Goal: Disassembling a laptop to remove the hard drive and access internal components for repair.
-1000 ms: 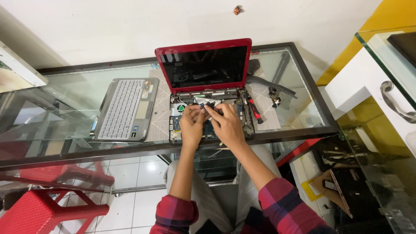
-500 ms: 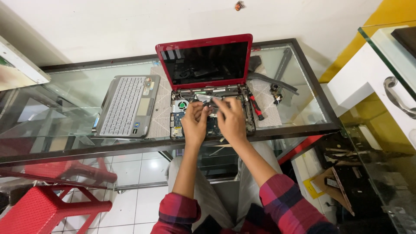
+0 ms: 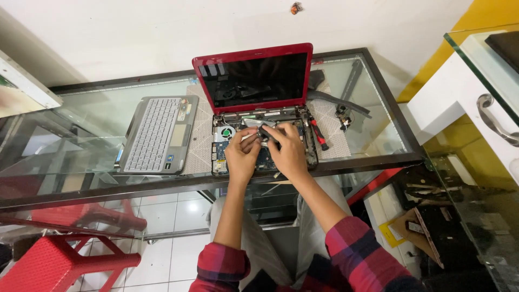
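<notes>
Both hands, left hand (image 3: 241,154) and right hand (image 3: 287,151), pinch together on a small dark part (image 3: 265,132), fingers curled, above the bare circuit board (image 3: 259,157) of the opened red laptop (image 3: 254,78), whose glossy screen stands upright; the grey keyboard panel (image 3: 157,135) lies left on the glass table (image 3: 81,108), long axis running away

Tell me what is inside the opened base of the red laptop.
The laptop base shows a fan and circuit board. The left hand and right hand cover the middle.
</notes>
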